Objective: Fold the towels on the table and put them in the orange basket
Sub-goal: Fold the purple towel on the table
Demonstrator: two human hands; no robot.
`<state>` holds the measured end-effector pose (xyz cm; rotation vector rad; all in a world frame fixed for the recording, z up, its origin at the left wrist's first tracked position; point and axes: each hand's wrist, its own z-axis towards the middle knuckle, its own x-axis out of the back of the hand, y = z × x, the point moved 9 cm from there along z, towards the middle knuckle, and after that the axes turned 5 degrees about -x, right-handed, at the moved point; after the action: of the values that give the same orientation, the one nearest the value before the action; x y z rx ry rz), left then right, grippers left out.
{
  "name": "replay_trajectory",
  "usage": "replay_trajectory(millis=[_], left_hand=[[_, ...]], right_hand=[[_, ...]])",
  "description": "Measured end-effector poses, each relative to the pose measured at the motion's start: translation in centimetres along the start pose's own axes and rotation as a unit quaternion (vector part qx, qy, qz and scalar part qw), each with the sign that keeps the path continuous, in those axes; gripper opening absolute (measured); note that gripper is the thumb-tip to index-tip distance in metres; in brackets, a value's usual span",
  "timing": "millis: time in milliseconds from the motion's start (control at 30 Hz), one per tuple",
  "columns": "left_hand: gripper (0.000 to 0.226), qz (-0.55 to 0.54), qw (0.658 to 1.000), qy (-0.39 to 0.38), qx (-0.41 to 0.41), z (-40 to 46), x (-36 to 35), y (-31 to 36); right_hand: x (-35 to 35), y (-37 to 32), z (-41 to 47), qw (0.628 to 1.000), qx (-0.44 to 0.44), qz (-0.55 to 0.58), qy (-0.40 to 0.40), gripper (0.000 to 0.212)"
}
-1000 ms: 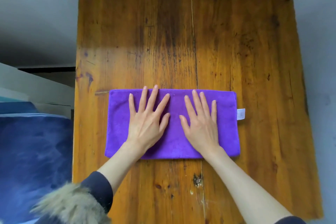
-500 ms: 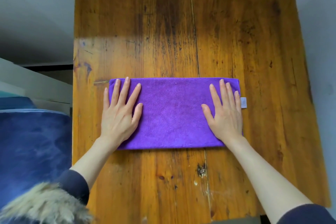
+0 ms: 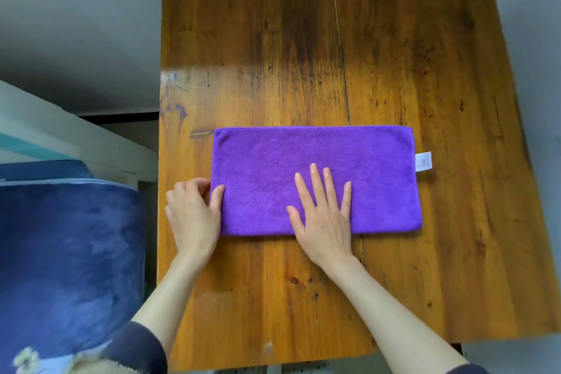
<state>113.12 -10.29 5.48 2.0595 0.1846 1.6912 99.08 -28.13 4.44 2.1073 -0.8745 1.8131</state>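
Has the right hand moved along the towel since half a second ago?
Yes. The right hand slid from the towel's white tag end toward its middle, now flat near the table's plank seam.

A worn wooden surface [image 3: 394,55] of orange-brown planks fills most of the view, with a long crack running down it, dark stains toward the far side and a pale sheen of light at its far left. Grey floor [image 3: 76,24] lies beyond and to both sides of it. At the left stands a white shelf [image 3: 60,133] edge, and nearer in, a dark blue cushion [image 3: 66,252] with a soft, velvety look.
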Motion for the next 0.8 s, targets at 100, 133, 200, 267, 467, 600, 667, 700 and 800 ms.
replay_trajectory(millis=[100, 133, 200, 267, 467, 600, 667, 700, 800], left_hand=[[0.029, 0.010, 0.999, -0.025, 0.022, 0.6, -0.2, -0.1], [0.028, 0.010, 0.999, -0.037, 0.030, 0.8, -0.3, -0.1], [0.027, 0.004, 0.997, -0.056, 0.044, 1.1, -0.6, 0.0], [0.025, -0.015, 0.997, -0.059, 0.041, 1.5, -0.6, 0.2], [0.011, -0.126, 0.991, -0.042, 0.029, 3.8, 1.7, 0.9], [0.021, -0.152, 0.985, -0.051, 0.060, 6.3, 3.4, 0.6], [0.036, -0.211, 0.967, -0.095, 0.110, 6.7, 3.2, -0.2], [0.039, -0.255, 0.949, -0.127, 0.137, 6.5, 2.7, -0.5], [0.026, -0.325, 0.902, -0.211, 0.189, 5.4, 1.5, -0.6]], right_hand=[[-0.2, 0.0, -0.1, 1.000, -0.008, -0.014, 0.005, 0.058], [-0.2, 0.0, -0.2, 1.000, -0.010, -0.017, 0.006, 0.058], [-0.2, -0.2, -0.1, 1.000, -0.018, -0.018, 0.008, 0.058], [-0.2, -0.3, 0.0, 0.999, -0.029, -0.016, 0.009, 0.058], [-0.6, -1.2, 1.8, 0.999, -0.038, -0.018, -0.033, 0.062], [0.4, -2.6, 3.1, 0.999, -0.039, 0.009, -0.025, 0.061], [0.8, -2.0, 2.9, 0.998, -0.063, 0.009, -0.010, 0.060], [0.9, -1.4, 2.5, 0.997, -0.078, 0.008, -0.006, 0.060], [0.1, 0.3, 1.6, 0.995, -0.098, -0.002, -0.028, 0.059]])
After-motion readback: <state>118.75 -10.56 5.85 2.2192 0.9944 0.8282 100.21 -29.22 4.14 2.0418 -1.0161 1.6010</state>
